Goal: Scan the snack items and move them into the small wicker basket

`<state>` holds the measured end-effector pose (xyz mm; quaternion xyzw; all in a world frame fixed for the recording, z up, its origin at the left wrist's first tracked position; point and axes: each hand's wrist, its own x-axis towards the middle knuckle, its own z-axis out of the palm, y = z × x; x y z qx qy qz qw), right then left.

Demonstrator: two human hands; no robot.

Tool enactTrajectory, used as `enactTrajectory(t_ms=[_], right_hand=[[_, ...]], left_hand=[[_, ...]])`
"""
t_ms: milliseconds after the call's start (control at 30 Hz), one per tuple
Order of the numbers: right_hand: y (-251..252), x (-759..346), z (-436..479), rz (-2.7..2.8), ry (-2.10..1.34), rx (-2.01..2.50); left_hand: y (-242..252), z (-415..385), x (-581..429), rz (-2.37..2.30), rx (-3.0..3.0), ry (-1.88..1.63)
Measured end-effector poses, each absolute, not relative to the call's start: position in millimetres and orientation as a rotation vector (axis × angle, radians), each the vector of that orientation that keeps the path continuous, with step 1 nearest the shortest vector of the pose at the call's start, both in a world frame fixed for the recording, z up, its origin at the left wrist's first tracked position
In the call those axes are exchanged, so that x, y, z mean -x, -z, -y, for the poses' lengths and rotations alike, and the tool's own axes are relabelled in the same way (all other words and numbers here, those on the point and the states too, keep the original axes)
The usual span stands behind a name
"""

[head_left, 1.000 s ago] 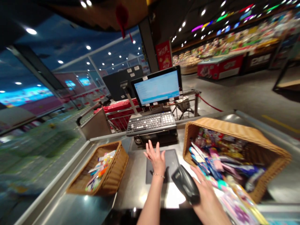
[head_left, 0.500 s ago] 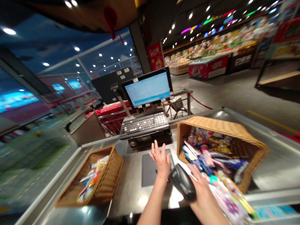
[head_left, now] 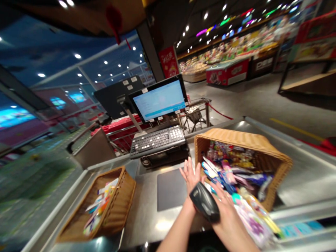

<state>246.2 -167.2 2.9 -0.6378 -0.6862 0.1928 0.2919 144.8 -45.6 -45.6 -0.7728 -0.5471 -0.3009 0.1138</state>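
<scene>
A black handheld barcode scanner [head_left: 204, 202] is held in my right hand [head_left: 226, 211], its head tilted up and left; the fingers show behind it, and most of the grip is hidden. My left hand [head_left: 191, 175] is open with fingers spread, just beyond the scanner and beside the wicker basket [head_left: 241, 136] on the right. That basket lies tipped toward me, with colourful packets [head_left: 231, 175] inside and spilling past its rim. More packaged goods [head_left: 252, 224] lie close to my right wrist. A grey mat [head_left: 170, 190] lies flat on the metal counter to the left of my left hand.
On the left of the counter stands another wicker basket [head_left: 118, 206] holding several small packets [head_left: 101, 206]. A keyboard [head_left: 159, 141] and a lit monitor [head_left: 159, 99] stand at the back. Shopping carts [head_left: 118, 131] are beyond the counter.
My left hand has moved right, from over the grey mat to the edge of the right basket, next to the scanner. The right hand still holds the scanner. The view has shifted slightly.
</scene>
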Motion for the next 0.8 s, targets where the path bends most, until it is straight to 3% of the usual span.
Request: enactTrajectory(t_ms=[800], right_hand=[[6.5,-252.2,166.8,1.581,-0.477,1.647]], left_hand=[[58.2,59.4,-203.8,1.472,2.669,0.911]])
